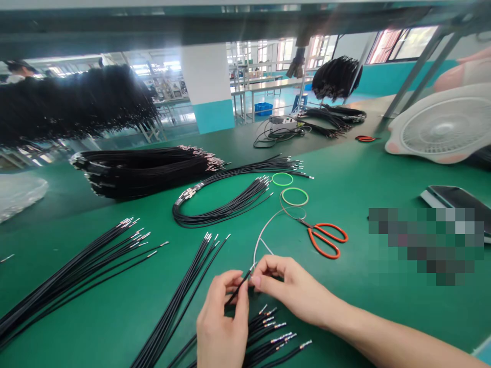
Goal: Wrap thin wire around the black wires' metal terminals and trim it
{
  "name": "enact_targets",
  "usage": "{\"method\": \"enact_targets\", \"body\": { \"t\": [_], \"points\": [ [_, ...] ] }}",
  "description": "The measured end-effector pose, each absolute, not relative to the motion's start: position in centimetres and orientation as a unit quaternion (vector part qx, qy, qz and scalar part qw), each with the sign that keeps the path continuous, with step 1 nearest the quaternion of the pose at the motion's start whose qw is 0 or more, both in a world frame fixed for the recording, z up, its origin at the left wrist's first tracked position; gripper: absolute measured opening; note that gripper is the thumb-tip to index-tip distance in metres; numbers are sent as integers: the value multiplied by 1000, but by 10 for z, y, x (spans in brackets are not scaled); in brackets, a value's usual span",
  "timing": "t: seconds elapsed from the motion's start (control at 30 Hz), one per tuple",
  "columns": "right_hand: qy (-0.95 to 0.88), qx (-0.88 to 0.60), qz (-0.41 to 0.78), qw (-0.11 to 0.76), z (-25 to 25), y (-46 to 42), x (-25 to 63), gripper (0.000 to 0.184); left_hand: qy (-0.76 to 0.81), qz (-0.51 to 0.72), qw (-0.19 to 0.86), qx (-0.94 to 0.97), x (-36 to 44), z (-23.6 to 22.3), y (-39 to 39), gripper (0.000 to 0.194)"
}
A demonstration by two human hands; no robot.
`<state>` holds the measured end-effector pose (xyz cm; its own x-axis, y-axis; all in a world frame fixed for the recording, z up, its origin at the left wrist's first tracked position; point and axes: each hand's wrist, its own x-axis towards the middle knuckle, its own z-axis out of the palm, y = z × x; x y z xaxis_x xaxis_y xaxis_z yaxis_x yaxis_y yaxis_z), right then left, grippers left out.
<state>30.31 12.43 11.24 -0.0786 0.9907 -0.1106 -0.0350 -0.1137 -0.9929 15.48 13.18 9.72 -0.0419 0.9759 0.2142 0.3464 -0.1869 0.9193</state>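
Observation:
My left hand [226, 314] grips a black cable [238, 289] near its bare-tipped end, thumb and fingers closed around it. Close against that tip, my right hand [282, 278] pinches a thin whitish strand [258, 240]; whether it is wire or tubing I cannot tell. The strand curves up across the mat toward two green rings [295, 197]. Below my hands lies a bunch of black cables with metal ends [276, 337], partly hidden by the left hand. Another black cable bunch [184, 291] lies to the left. Orange-handled scissors [328, 240] rest beyond my right hand.
Further left is one more cable bunch [88, 276]. A looped bundle [215, 212] and a thick cable stack [146, 171] lie behind on the green table [356, 179]. At the right are a white fan [445, 125] and a dark flat device [460, 204]. A shelf edge [245, 23] spans overhead.

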Motion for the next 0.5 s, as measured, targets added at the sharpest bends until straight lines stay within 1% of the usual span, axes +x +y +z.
{"method": "enact_targets", "body": {
  "t": [0.1, 0.2, 0.5],
  "points": [
    [-444, -490, 586, 468, 111, 126, 302, 16, 520, 482, 316, 630, 154, 97, 131, 8],
    [-423, -489, 604, 465, 110, 127, 302, 11, 490, 487, 299, 659, 153, 94, 131, 8],
    [-405, -495, 617, 459, 112, 126, 302, 11, 384, 449, 231, 773, 139, 85, 137, 22]
  ]
}}
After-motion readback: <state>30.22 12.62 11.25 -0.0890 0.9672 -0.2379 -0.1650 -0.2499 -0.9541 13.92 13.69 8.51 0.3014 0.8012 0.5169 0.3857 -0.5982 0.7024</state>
